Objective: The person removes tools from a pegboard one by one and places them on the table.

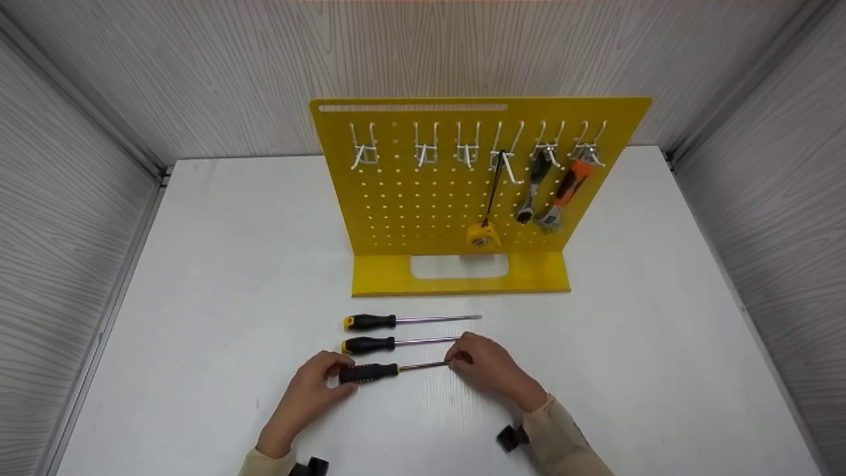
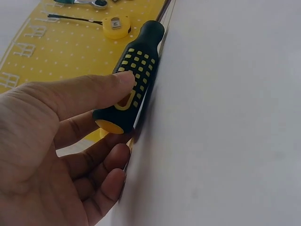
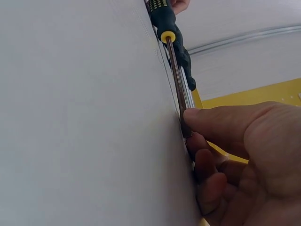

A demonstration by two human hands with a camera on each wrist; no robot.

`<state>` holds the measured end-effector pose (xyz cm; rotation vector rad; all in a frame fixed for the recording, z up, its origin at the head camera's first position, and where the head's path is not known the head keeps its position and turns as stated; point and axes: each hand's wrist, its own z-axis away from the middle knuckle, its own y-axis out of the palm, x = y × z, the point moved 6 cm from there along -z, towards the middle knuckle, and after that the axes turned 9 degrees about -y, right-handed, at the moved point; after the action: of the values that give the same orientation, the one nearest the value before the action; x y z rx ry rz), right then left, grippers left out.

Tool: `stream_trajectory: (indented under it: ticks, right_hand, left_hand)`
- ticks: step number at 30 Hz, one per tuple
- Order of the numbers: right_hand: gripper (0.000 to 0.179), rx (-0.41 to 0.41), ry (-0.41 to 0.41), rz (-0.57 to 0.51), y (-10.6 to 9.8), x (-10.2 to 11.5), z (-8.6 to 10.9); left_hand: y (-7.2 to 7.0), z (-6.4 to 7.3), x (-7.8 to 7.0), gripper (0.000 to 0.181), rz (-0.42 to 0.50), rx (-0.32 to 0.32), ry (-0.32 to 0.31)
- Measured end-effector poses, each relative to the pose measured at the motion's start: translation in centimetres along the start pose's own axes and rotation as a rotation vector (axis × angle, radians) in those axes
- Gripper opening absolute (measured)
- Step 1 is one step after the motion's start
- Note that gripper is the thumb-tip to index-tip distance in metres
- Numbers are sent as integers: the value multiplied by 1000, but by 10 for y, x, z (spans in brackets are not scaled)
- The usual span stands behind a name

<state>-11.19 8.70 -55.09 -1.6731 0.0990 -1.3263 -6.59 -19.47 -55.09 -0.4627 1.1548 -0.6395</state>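
Nearest the person lies a screwdriver [image 1: 368, 373] whose dark handle has yellow dots and a yellow end. My left hand [image 1: 316, 389] grips the handle's end, thumb on top and fingers beneath in the left wrist view. At the other end, my right hand [image 1: 490, 369] pinches the tip of its metal shaft [image 3: 175, 70] between thumb and finger. Just beyond it, a second screwdriver [image 1: 368, 345] with a black and yellow handle lies on the white table; its tip is hidden behind the right hand. A third, flat-tipped screwdriver [image 1: 370, 322] lies farther back, roughly parallel.
A yellow pegboard [image 1: 423, 192] stands behind the screwdrivers on a flat base [image 1: 377, 281]. From its white hooks hang a tape measure [image 1: 483, 236], a dark-handled wrench [image 1: 533, 186] and an orange-handled adjustable wrench [image 1: 570, 188]. Three hooks [image 1: 428, 153] at the left carry nothing.
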Motion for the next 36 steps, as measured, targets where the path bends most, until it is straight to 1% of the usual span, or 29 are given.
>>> stream_trajectory:
  ticks: [4, 8, 13, 17, 20, 23, 28, 32, 36]
  right_hand:
    - [10, 1, -18, -27, -1, -1, 1]
    - [10, 5, -42, -79, -5, -5, 4]
    - [12, 21, -45, -133, -12, -13, 12]
    - [13, 31, -15, -173, -18, -19, 18]
    - [14, 32, 30, -204, -24, -26, 22]
    - [15, 12, 71, -223, -31, -35, 26]
    - [18, -47, 88, -248, -47, -46, 32]
    - [19, -96, 136, -283, -59, -55, 37]
    - [23, -162, 181, -318, -69, -63, 39]
  left_hand:
    - [-1, 0, -1, 31, 8, 3, -12]
    - [-6, 2, -4, 32, 26, 9, -12]
    - [-17, 4, -7, 31, 49, -23, -11]
    - [-27, 2, -9, 28, 74, -60, -18]
    - [-30, -1, -10, 27, 96, -78, -18]
    - [-30, -5, -12, 28, 119, -81, -16]
    - [-29, -12, -16, 28, 164, -95, 5]
    - [-30, -17, -25, 29, 196, -121, 52]
    - [-30, -25, -38, 33, 244, -125, 95]
